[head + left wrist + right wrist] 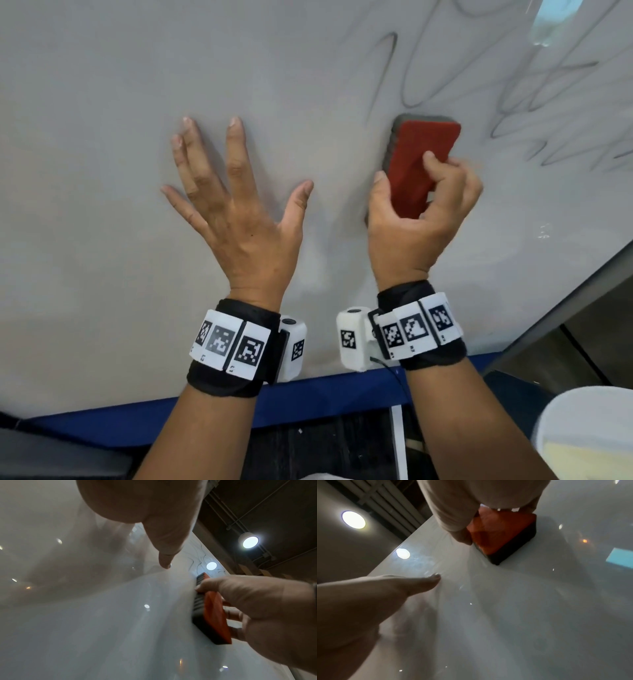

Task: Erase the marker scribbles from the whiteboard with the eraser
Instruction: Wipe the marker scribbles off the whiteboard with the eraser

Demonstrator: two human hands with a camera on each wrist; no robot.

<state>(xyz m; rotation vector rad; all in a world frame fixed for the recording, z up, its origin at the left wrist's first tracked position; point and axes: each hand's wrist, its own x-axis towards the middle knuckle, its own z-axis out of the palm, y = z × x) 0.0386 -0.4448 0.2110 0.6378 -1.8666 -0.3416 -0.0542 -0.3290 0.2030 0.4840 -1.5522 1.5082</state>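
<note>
A large whiteboard [102, 171] fills the head view. Grey marker scribbles [513, 96] cover its upper right part. My right hand [421, 212] grips a red-backed eraser [421, 154] with a dark felt pad; thumb on its left edge, fingers curled over the right side. The felt lies against the board just left of the scribbles. The same eraser [212, 615] shows in the left wrist view and the eraser [501, 534] in the right wrist view. My left hand [233, 192] presses flat on the board with fingers spread, left of the eraser.
A blue strip [308, 401] runs along the board's lower edge. The board's grey frame [565, 298] slants at the right. A white round container [589, 435] sits at the bottom right. Ceiling lamps [250, 543] glare in the wrist views.
</note>
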